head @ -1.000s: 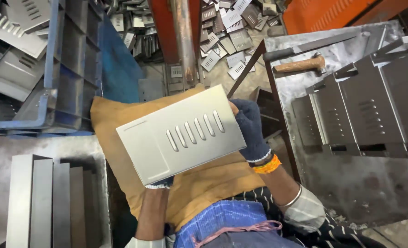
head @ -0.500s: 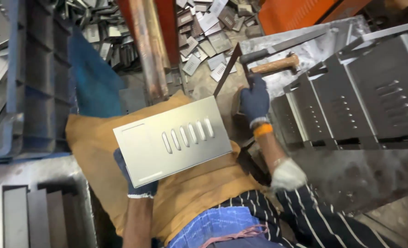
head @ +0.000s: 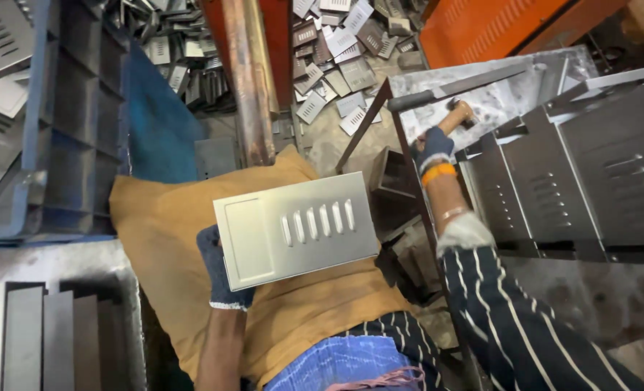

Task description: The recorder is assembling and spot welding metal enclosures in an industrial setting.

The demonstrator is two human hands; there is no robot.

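Far left: a blue crate [head: 68,123] is sitting at the frame edge, grey louvred plates showing inside it at the top corner. Below it, dark flat strips [head: 43,337] are standing side by side on a grey surface.

Left of centre: your left hand [head: 220,271], in a dark blue glove, is gripping the panel [head: 297,230] by its lower left corner. The fingers are curling behind the sheet with the thumb side at the edge, so they are pinching the panel. The panel is a pale grey sheet-metal rectangle with a row of slanted louvre slots near its right half and a shallow raised border on the left. You are holding it tilted, face up, over the tan cloth [head: 162,239] that is covering your lap.

Centre top: a rusty pipe [head: 249,80] is running up the frame, with a heap of small louvred scrap [head: 336,51] lying on the floor on both sides of it.

Right of centre: your right hand [head: 433,148], gloved with an orange cuff, is reaching away from the panel and closing around the wooden handle of a hammer [head: 458,116] on the bench [head: 496,101]. The fingers are wrapping the handle; the head is not clear to see.

Far right: a row of grey louvred panels [head: 590,181] is standing upright just beside that hand. An orange machine [head: 496,29] is filling the top corner.
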